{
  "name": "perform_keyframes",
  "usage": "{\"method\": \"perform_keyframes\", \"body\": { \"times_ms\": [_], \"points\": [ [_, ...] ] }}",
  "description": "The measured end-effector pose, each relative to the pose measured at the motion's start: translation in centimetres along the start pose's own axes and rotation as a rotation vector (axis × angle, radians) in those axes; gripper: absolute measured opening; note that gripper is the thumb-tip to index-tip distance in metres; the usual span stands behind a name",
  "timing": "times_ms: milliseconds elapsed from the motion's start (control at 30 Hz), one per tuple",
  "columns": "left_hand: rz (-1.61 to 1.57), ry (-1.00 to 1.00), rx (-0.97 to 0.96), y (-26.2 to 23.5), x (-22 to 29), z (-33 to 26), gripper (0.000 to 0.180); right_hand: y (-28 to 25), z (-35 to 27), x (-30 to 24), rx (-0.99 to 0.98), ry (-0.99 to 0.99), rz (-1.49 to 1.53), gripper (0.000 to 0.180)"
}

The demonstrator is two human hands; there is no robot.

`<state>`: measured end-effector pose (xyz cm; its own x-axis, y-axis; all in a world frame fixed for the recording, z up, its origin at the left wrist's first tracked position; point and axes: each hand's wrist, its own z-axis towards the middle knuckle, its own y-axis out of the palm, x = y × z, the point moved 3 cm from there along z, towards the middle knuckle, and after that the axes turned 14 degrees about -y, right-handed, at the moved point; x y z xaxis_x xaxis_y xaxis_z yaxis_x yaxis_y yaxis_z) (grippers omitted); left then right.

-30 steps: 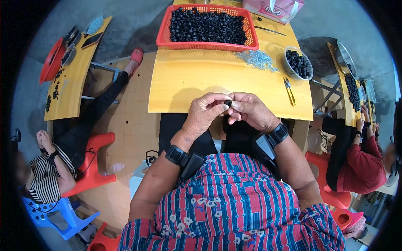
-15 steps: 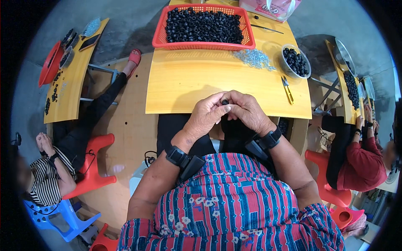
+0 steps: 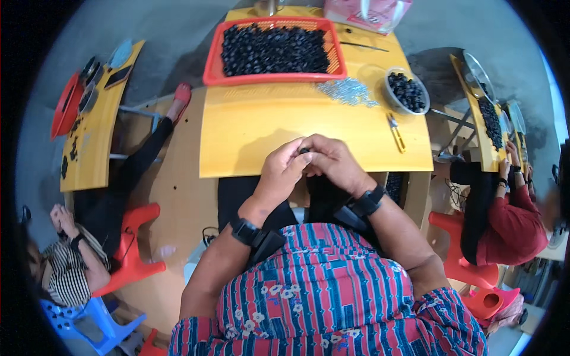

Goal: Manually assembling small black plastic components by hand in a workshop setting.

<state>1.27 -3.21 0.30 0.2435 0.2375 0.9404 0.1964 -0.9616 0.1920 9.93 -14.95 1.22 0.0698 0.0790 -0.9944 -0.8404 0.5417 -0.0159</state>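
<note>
A small round black part [image 3: 304, 151] is pinched between my two hands at the near edge of the yellow table. My left hand [image 3: 284, 166] closes on it from one side, thumb and fingers pressed together. From the other side my right hand [image 3: 333, 160] also grips it, with the fingertips meeting the left thumb. The fingers cover most of the part. Beyond my hands stands a red plastic basket [image 3: 209, 74] full of small black rings or caps. Right of the basket lies a pile of small clear pieces [image 3: 347, 92].
At the right stands a clear bowl [image 3: 389, 98] of black parts, with yellow-handled snips [image 3: 397, 135] beside it. A pink bag [image 3: 380, 15] and a thin dark rod [image 3: 363, 46] lie farther back. People sit at side tables, left [image 3: 83, 255] and right [image 3: 507, 219].
The view has shifted, so the table and basket appear lower and slightly left. My hands stay together on the black part, with little change in grip.
</note>
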Motion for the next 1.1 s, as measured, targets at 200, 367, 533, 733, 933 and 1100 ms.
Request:
{"method": "perform_keyframes", "body": {
  "times_ms": [200, 367, 533, 733, 933, 1100],
  "points": [
    [0.079, -0.093, -0.001, -0.9, -0.5, 0.8, 0.034, -0.1, 0.6, 1.0, -0.003, 0.054, 0.027, 0.018],
    [0.067, -0.099, -0.004, -0.3, 0.3, 1.1, 0.033, -0.4, 0.7, 1.4, 0.014, 0.042, 0.05, 0.018],
    [0.054, -0.106, 0.012, -0.3, 0.0, 1.2, 0.031, -0.3, 0.6, 1.4, 0.053, 0.051, 0.133, 0.018],
    [0.056, -0.106, 0.072, -0.2, -0.3, 1.0, 0.029, -0.2, 0.7, 2.2, 0.059, 0.083, 0.209, 0.019],
    [-0.073, -0.077, 0.031, -0.6, -0.8, 1.7, 0.036, -0.9, 1.1, 1.5, 0.076, 0.175, 0.601, 0.02],
    [-0.127, -0.112, 0.005, -0.8, -0.7, 1.7, 0.037, -1.5, 0.9, 2.7, 0.027, 0.229, 0.787, 0.025]
  ]
}}
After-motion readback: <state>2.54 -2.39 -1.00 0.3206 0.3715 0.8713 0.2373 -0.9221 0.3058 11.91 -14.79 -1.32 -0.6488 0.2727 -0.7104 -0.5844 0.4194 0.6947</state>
